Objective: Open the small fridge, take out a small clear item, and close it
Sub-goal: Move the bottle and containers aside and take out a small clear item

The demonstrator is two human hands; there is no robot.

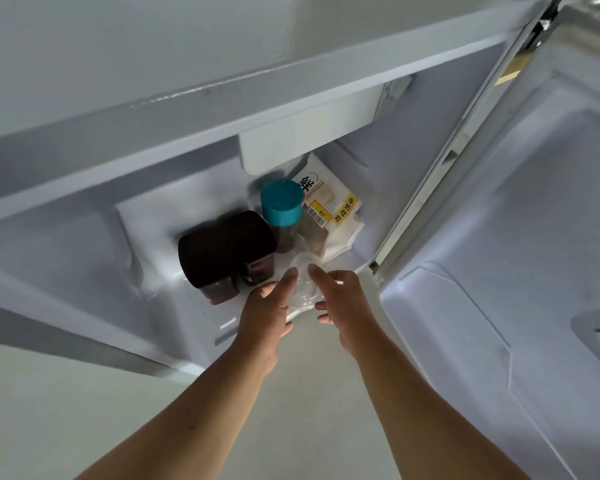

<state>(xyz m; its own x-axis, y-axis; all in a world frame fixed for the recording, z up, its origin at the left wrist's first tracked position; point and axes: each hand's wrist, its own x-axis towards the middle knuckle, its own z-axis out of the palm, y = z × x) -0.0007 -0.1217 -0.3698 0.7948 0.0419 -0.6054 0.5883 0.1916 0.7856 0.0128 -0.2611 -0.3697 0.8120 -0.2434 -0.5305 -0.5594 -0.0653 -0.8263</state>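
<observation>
Now flanking clear cup (303, 284) just right of dark box (222, 245) with left hand (267, 308) and right hand (343, 299), each grip apart, probably sparing thin walls.

Fridge floor (174, 289), dark box (222, 247), teal-capped bottle (281, 206), bread bag (329, 209)

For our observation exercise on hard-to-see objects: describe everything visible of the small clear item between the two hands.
The clear item looks like thin transparent plastic, rounded like a cup; details blurred. It is at the front edge of the fridge floor, before the teal-lidded jar. The left hand and right hand flank it, fingertips at its sides. Whether they grip it is unclear.
</observation>
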